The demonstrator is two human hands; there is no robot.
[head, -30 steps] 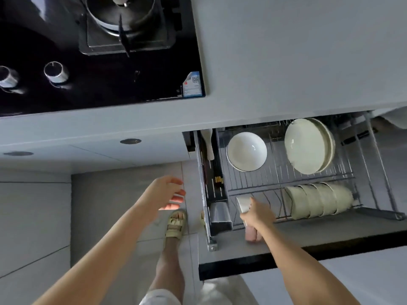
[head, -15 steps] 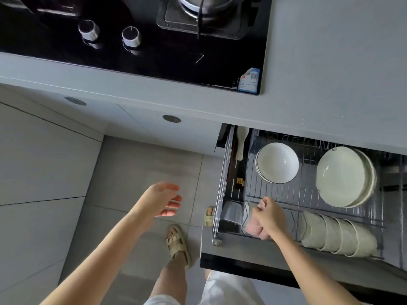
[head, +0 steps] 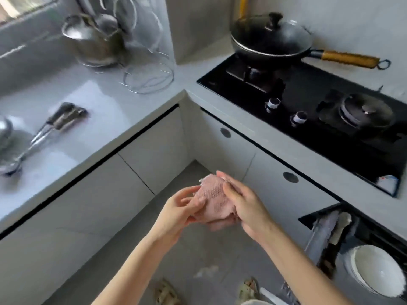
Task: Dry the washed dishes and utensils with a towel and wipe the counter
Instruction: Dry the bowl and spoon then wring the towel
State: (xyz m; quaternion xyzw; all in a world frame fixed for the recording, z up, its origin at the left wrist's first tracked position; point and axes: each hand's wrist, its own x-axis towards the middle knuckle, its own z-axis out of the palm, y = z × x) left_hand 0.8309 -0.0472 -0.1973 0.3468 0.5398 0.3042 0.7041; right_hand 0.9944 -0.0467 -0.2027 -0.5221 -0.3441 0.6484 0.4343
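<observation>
Pink and waffle-textured, the towel [head: 212,200] sat bunched between both hands, held in the air over the grey floor [head: 198,260] in front of the corner cabinets. I saw my left hand [head: 176,213] cupping it from the left side, fingers curled under the cloth and thumb pressed onto it. My right hand [head: 243,204] gripped it from the right, fingers wrapped over the top of the bundle. Both hands touched the towel and sat close to each other.

On the grey counter [head: 105,111] to the left lay a cluster of metal utensils [head: 41,133], handles pointing towards the corner, blurred so that I could not count them. Further back stood a steel kettle [head: 94,38] beside a wire rack [head: 147,69]. To the right, the black hob [head: 326,111] carried a lidded wok [head: 272,38] with a wooden handle on its rear burner. At the lower right an open drawer [head: 352,236] showed a white bowl [head: 376,269] beside a narrow side compartment.
</observation>
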